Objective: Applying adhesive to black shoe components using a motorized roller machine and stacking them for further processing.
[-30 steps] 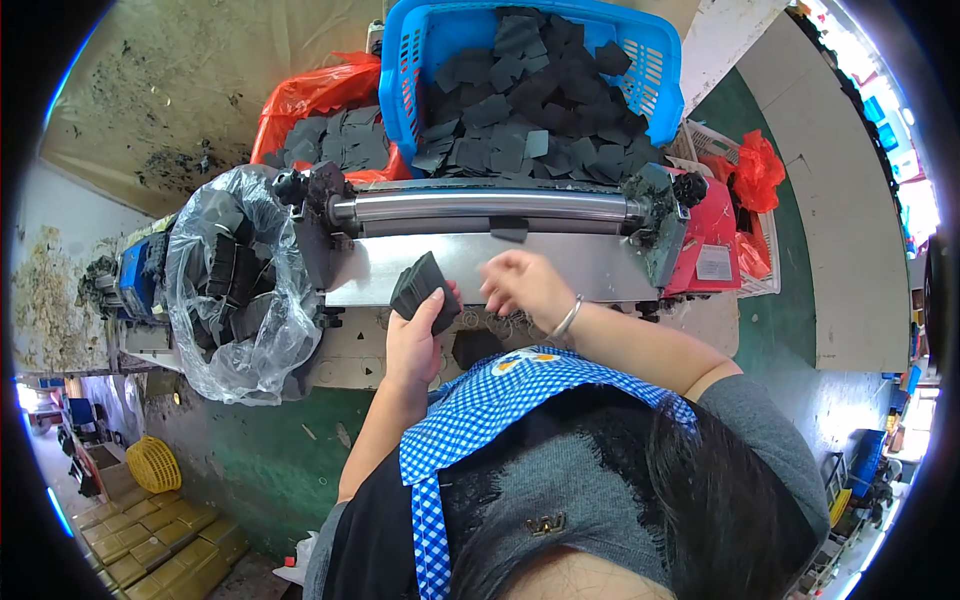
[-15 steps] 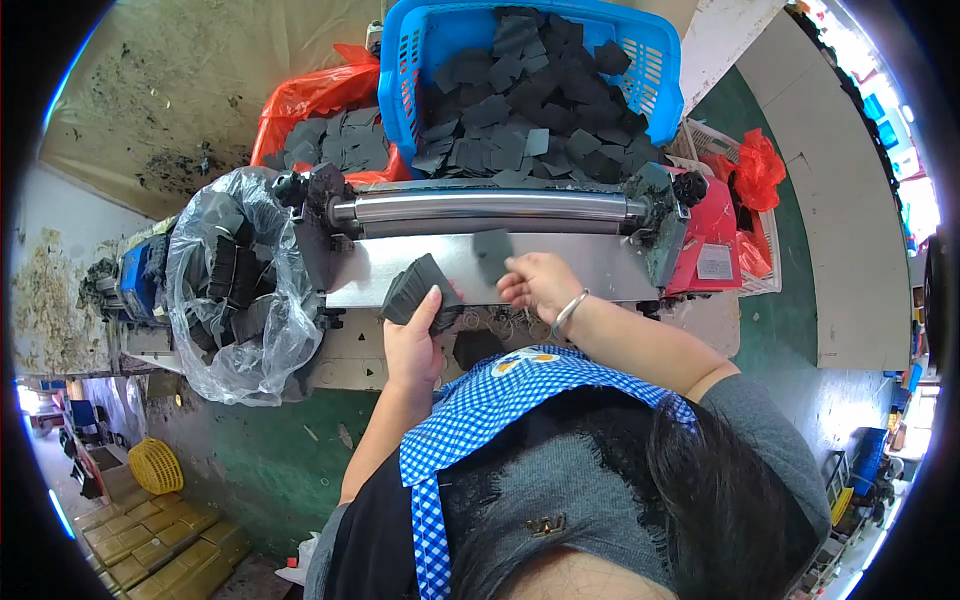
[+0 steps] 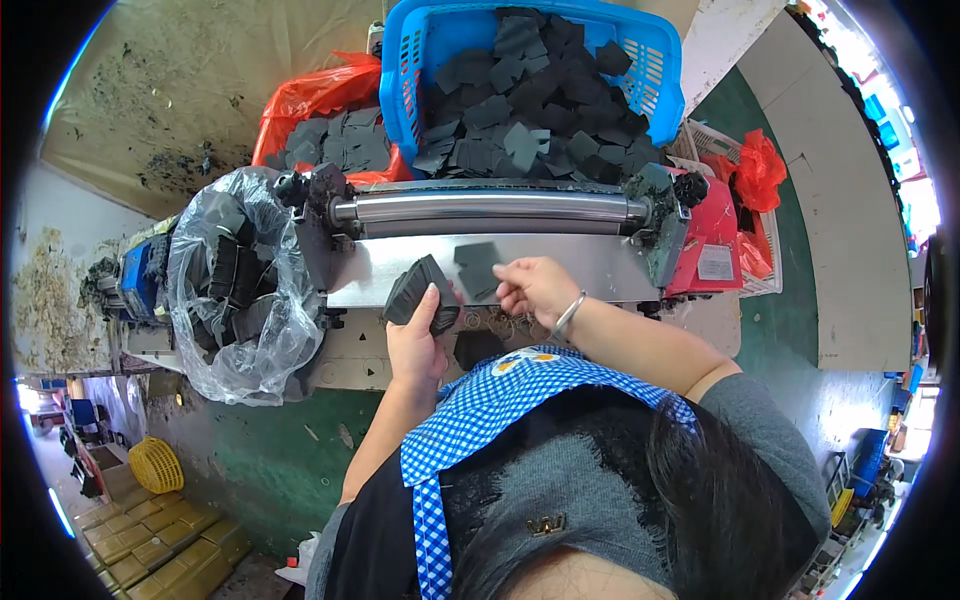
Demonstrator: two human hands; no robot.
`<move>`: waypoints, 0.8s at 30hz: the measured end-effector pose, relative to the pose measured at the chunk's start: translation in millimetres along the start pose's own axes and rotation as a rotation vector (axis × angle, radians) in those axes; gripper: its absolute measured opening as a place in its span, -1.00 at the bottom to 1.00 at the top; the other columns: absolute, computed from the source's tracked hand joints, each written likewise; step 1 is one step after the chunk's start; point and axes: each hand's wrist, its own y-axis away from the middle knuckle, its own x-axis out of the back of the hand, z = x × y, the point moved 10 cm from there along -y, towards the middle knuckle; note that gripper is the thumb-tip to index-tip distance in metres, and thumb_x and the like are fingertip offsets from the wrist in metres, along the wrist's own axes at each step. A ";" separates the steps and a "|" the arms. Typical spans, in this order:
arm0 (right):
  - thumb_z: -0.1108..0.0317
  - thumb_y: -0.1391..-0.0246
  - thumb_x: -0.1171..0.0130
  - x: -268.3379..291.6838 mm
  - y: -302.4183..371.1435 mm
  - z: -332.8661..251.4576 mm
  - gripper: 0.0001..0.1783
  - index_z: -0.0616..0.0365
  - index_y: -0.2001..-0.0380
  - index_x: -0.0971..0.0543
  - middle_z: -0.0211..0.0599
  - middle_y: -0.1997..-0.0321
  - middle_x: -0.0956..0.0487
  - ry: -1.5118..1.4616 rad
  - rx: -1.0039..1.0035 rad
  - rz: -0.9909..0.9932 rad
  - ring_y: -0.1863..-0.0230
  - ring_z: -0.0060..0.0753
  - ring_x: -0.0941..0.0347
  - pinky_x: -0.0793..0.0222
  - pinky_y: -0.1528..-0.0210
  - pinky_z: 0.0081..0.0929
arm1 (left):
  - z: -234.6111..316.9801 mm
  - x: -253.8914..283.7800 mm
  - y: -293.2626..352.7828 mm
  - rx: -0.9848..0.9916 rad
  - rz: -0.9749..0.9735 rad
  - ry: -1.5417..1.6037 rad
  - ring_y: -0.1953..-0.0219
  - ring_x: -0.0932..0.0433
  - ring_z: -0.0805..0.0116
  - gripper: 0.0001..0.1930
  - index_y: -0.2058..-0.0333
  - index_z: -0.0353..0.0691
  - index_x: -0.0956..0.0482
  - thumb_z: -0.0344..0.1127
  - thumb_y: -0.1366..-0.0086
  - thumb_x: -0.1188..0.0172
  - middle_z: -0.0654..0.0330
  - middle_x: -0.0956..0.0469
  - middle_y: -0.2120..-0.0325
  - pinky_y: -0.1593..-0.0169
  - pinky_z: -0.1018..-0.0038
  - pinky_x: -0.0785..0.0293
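Black sheet (image 3: pixel 474 265), frame centre: right hand (image 3: pixel 540 290) pinches its edge, left hand (image 3: pixel 414 345) clasps a stack (image 3: pixel 420 290); apparently stacking, which next calls for aligned edges.

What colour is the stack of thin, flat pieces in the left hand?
The stack of thin, flat pieces is blackish grey, seen best in the head view.

No words or numbers can be read. A white label (image 3: pixel 715 263) is stuck on the red end cover (image 3: pixel 692 270) of the roller machine (image 3: pixel 490 208). The print on it is too small and blurry to read. A little metal badge (image 3: pixel 546 526) on the person's grey top (image 3: pixel 560 485) is shaped a bit like a letter.
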 end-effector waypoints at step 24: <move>0.14 -0.24 0.13 7.0 23.5 6.6 -0.68 0.23 0.31 -0.33 -0.18 0.45 -0.51 -0.032 -0.080 0.190 0.56 -0.43 -0.46 -0.41 0.53 -0.57 | 13.2 12.0 4.1 -0.088 0.090 -0.119 0.37 -0.54 0.37 -0.78 0.19 -0.31 -0.42 -0.32 -0.25 -0.08 0.13 -0.51 0.37 0.36 0.47 -0.53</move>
